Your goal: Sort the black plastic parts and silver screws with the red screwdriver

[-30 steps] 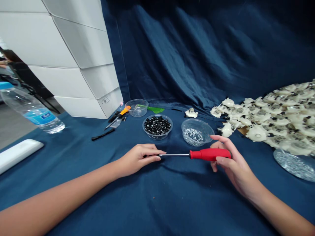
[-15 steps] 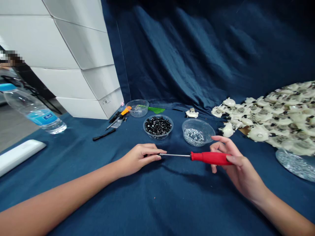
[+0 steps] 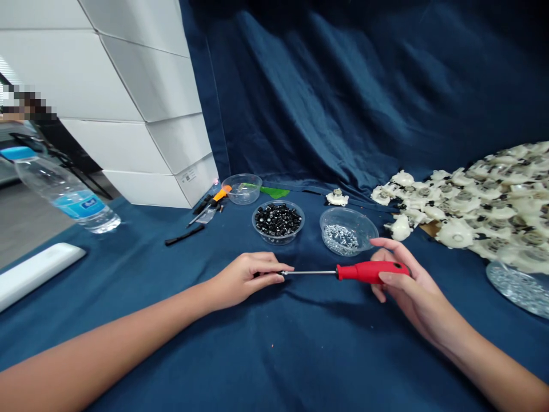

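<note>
My left hand (image 3: 249, 278) pinches a small dark part (image 3: 260, 274), mostly hidden by the fingers. The tip of a red-handled screwdriver (image 3: 364, 272) meets that part, its thin metal shaft lying level between the hands. My right hand (image 3: 418, 286) holds the red handle between thumb and fingers. Behind the hands stand a clear bowl of small black parts (image 3: 278, 222) and a clear bowl of silvery screws (image 3: 342, 239); the right fingertips are close to the screw bowl's rim.
White boxes (image 3: 167, 149) are stacked at the back left, beside a water bottle (image 3: 79, 203). An orange-handled tool (image 3: 222, 195) lies near another clear bowl (image 3: 244, 190). Many cream-coloured parts (image 3: 493, 206) are heaped at the right, behind a container of metal pieces (image 3: 518, 289).
My right thumb and fingers have shifted along the red handle, and the handle has turned, showing a dark hole. The whole view has moved slightly, with things appearing a little further right.
</note>
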A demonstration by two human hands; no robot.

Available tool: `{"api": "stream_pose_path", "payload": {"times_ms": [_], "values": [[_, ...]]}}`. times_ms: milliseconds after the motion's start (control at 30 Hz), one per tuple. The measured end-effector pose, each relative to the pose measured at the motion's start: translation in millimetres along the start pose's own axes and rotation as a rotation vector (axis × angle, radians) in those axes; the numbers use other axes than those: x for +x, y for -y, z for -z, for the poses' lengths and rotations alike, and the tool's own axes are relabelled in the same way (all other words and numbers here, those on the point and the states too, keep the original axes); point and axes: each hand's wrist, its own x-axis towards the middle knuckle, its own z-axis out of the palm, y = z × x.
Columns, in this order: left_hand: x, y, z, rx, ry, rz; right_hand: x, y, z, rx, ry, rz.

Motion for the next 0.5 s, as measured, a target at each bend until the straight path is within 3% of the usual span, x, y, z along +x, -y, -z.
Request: {"api": "stream_pose_path", "payload": {"times_ms": [200, 267, 433, 500], "values": [[2.2, -4.9, 1.7, -0.015, -0.044, 0.047, -0.2, 0.6, 4.7, -0.209, 0.085, -0.232], [2.6, -5.7, 2.5, -0.024, -0.044, 0.055, -0.9, 1.0, 3.7, -0.208, 0.062, -0.217], [1.3, -5.5, 3.3, -0.007, -0.017, 0.028, -4.2, 5.9, -4.2, -0.046, 0.027, -0.011], [0.7, -5.7, 3.3, 0.000, -0.021, 0.031, -4.2, 7.3, -5.0, -0.022, 0.045, -0.049]]}}
